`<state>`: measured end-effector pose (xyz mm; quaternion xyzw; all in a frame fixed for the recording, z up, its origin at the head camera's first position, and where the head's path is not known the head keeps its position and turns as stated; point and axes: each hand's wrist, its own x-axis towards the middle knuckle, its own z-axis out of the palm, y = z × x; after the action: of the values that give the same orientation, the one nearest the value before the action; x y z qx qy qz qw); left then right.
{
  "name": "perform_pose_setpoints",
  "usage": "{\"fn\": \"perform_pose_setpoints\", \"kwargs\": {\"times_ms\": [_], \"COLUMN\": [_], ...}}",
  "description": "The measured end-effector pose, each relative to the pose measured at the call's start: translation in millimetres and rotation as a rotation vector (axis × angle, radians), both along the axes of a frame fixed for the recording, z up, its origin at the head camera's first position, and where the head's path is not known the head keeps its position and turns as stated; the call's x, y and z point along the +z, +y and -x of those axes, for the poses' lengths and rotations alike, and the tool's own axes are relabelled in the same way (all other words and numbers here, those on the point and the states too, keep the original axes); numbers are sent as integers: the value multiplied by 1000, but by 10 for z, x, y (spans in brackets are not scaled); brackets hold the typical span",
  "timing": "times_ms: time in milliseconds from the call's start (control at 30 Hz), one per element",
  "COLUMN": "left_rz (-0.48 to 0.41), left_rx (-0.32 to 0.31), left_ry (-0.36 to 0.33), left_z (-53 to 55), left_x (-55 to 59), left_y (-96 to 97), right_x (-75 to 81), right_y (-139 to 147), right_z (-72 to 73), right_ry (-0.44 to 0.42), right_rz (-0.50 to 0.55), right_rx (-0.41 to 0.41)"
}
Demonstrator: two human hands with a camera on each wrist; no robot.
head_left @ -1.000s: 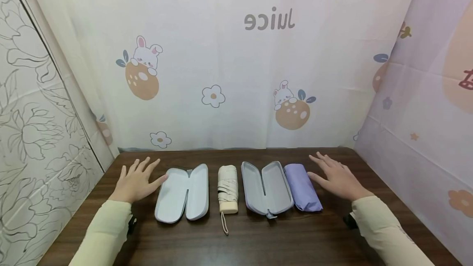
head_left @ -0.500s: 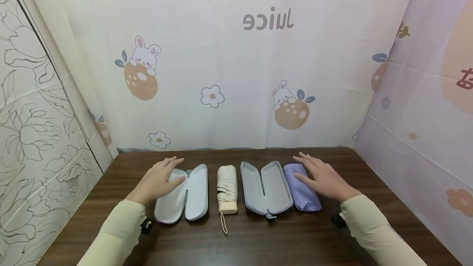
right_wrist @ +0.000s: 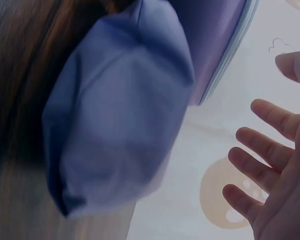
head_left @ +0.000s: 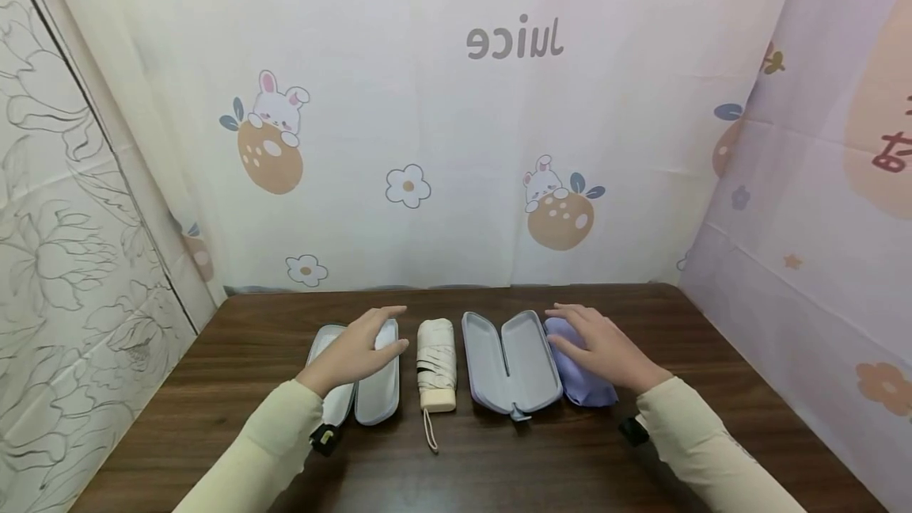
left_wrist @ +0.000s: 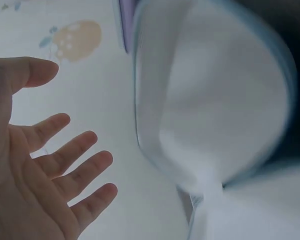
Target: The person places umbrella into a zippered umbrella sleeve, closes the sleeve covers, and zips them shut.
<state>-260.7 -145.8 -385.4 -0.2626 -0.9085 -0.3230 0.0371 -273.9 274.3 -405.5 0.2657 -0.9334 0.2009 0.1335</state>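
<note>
A dark brown, wood-grained tabletop (head_left: 513,465) carries a row of four things — an opened, whitish hinged case (head_left: 380,386), a slim cream fabric folded umbrella (head_left: 437,359) with a cord loop, an opened, grey-lined lavender case (head_left: 533,366) and, just beside it, an oblong purple fabric bundle (head_left: 593,388).

Umbrella (head_left: 436,359) between left case (head_left: 379,388) and right case (head_left: 533,370) (pouch (head_left: 584,388) further right).

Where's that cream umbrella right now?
In the head view, the cream umbrella lies on the table between the open white case, left, and the open grey-lined case, right.
</note>
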Motion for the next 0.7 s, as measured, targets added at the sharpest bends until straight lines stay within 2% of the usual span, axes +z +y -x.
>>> {"fn": "perform_pose_setpoints", "kwargs": {"times_ms": [100,233,333,533,633,700], "left_rz": [-43,-125,-193,-368,-453,-491], "left_rx": [-24,-79,-90,-60,-84,-98], "left_ry": [-34,-127,-252,-524,-620,-653], "left_z": [-27,-53,-72,-79,-83,-91], "left_x": [4,28,46,14,-13,-29], "left_y": [100,248,351,549,646,702], "right_x": [-18,-25,-14,-1,-7,-14], "right_y": [-35,-71,-108,-167,-181,-186], "right_z": [-6,-26,-48,-45,-25,-10], "right_ry": [0,-9,-21,-63,-83,-94], "right_rz": [10,34,59,110,135,145], "right_rx": [5,3,-7,-44,-56,-60]}}
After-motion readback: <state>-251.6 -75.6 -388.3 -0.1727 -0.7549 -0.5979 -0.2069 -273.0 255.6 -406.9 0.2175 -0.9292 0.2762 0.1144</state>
